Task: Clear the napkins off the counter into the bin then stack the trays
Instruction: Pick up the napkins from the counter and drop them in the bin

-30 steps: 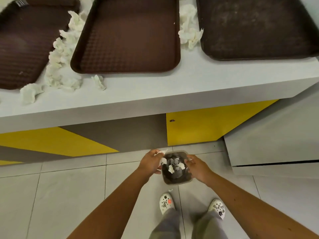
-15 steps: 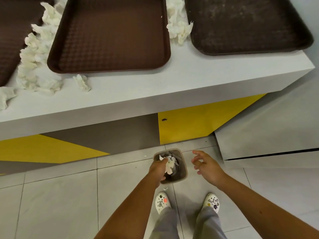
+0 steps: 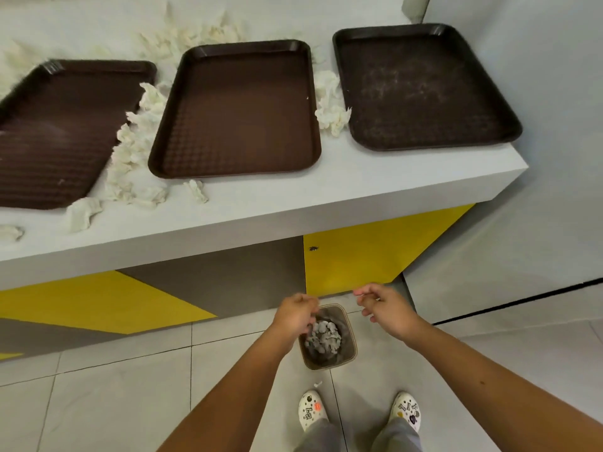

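Note:
Three brown trays lie side by side on the white counter [image 3: 375,187]: the left tray [image 3: 58,132], the middle tray [image 3: 238,109] and the right tray [image 3: 421,86]. Crumpled white napkins [image 3: 137,151] fill the gap between left and middle trays. More napkins [image 3: 331,106] sit between middle and right trays, and others [image 3: 195,37] lie behind. A small brown bin [image 3: 350,352] stands on the floor with napkins [image 3: 323,336] inside. My left hand [image 3: 293,316] hovers over the bin's left rim, fingers loosely curled, holding nothing. My right hand [image 3: 383,313] hangs empty just right of the bin.
Loose napkins [image 3: 83,212] lie near the counter's front edge at the left, and a small one [image 3: 197,190] lies in front of the middle tray. A paper scrap [image 3: 317,384] is on the tiled floor by my left shoe [image 3: 310,409]. A grey wall stands at the right.
My left hand has let its napkin fall into the bin and risen from it. My right hand has lifted too. The view has tilted up, showing more of the counter.

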Motion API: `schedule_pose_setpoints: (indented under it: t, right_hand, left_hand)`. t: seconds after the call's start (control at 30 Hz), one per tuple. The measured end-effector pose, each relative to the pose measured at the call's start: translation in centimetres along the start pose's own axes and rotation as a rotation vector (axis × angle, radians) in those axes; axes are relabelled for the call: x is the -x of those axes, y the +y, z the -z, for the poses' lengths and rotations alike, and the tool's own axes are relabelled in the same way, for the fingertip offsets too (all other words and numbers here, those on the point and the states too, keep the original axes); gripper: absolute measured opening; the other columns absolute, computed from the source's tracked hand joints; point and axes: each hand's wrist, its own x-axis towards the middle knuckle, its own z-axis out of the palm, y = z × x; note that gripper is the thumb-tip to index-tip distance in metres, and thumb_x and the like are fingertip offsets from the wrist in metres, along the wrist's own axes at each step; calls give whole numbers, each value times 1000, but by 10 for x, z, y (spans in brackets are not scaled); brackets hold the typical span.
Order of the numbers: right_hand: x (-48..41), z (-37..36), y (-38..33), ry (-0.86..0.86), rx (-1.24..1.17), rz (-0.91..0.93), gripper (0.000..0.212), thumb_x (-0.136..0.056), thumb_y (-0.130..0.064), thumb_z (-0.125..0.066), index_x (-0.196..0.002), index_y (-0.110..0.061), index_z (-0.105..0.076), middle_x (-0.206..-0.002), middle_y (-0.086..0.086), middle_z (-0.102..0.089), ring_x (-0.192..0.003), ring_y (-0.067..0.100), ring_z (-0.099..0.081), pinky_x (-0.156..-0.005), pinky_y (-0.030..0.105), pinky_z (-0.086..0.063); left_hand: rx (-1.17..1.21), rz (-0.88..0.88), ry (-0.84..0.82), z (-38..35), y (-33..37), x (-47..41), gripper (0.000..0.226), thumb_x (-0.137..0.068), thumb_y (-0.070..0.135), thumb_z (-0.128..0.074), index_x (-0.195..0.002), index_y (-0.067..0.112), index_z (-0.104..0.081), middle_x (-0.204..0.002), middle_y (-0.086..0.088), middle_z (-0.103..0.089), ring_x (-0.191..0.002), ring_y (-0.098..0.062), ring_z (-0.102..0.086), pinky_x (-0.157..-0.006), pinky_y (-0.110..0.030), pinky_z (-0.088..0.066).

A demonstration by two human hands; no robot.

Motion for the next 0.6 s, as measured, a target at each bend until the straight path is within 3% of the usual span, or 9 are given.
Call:
schedule_pose_setpoints:
  t: [0.07,0.2,0.27,0.37,0.6]
  right_hand:
    - [7,3,-15,1,-12,45,18,-98,-6,-49,-107,-9,-64,-92,5,-62,-72,12,-56,-55,9,-44]
    - [21,15,-55,38,-39,163,22,-96,-2,-50,-96,-17,-66,-89,7,-65,-67,13,-57,-57,18,-44]
    - [25,23,-80,54,-59,224,24,-95,-2,-51,-93,-21,-66,-86,5,-66,-67,14,-58,-60,25,-44]
    - [30,37,-124,97,-97,326,20,-95,-3,-53,-96,-17,-67,-86,3,-65,-69,16,-58,-64,27,-45]
    - [6,88,-206,192,-109,488,19,-94,-10,-56,-97,-23,-70,-89,4,-69,-75,16,-64,-70,28,-52]
  left_hand:
    - [-53,-104,3,4,17,15,19,-97,22,-50,-108,14,-63,-104,-5,-65,-87,-17,-59,-65,-23,-44]
    - [-115,-288,8,18,55,48,18,-97,20,-50,-105,13,-64,-111,0,-66,-94,-16,-63,-65,-21,-44]
    - [-157,-382,15,25,77,60,17,-97,17,-50,-104,11,-64,-111,2,-66,-88,-13,-62,-60,-15,-42]
    - [-186,-500,46,35,114,73,15,-97,12,-50,-101,10,-64,-104,0,-66,-77,-11,-61,-55,-10,-42]
    - [-126,-631,164,62,189,76,14,-92,19,-55,-94,24,-68,-95,3,-71,-81,-12,-67,-70,-26,-47]
